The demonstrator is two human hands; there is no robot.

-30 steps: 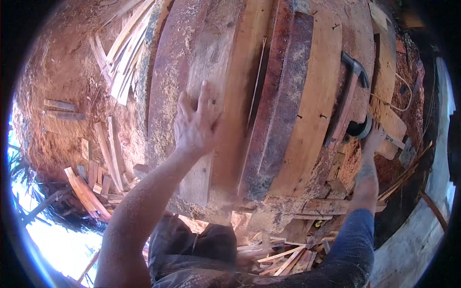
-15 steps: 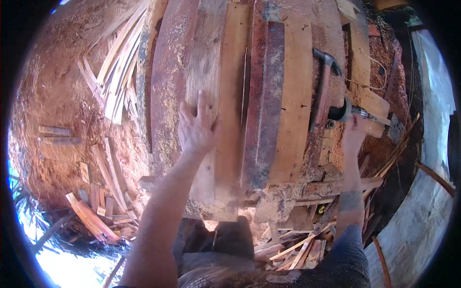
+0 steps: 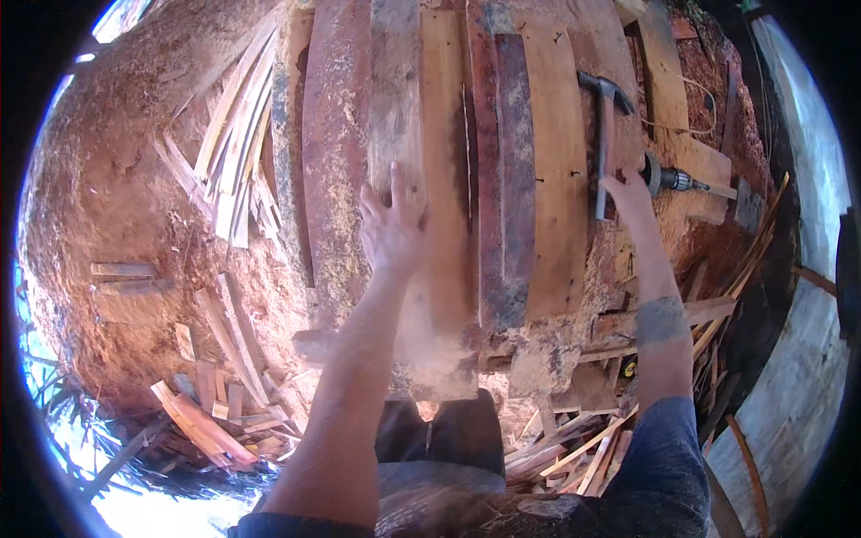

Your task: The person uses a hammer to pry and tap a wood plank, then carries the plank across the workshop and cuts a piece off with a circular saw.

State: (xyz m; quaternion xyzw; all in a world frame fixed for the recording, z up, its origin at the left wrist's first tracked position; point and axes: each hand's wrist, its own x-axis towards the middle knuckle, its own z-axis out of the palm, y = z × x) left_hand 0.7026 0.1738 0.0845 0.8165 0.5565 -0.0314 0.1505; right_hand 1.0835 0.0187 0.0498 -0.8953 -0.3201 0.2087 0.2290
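My left hand (image 3: 392,235) lies flat, fingers spread, on a weathered grey board (image 3: 393,108) with a brown board (image 3: 441,179) along its right side. At the right, my right hand (image 3: 630,195) is closed around the lower handle of a claw hammer (image 3: 605,134). The hammer lies on the planks with its dark head pointing away from me. Just right of that hand rests a power drill (image 3: 668,179) with a flat bit in its chuck; my hand partly hides its body. Several nails stick up from a light brown board (image 3: 554,170) left of the hammer.
Thin wood strips (image 3: 240,143) lie in a bundle at the left. Offcuts (image 3: 202,421) are heaped at the lower left, and more scraps (image 3: 574,448) lie near my legs. Sawdust covers the ground. A pale sheet (image 3: 798,269) borders the right side.
My right hand has moved from beside the drill to the hammer's handle, and the handle has swung slightly. My left hand stays flat on the grey board. The view has shifted a little.
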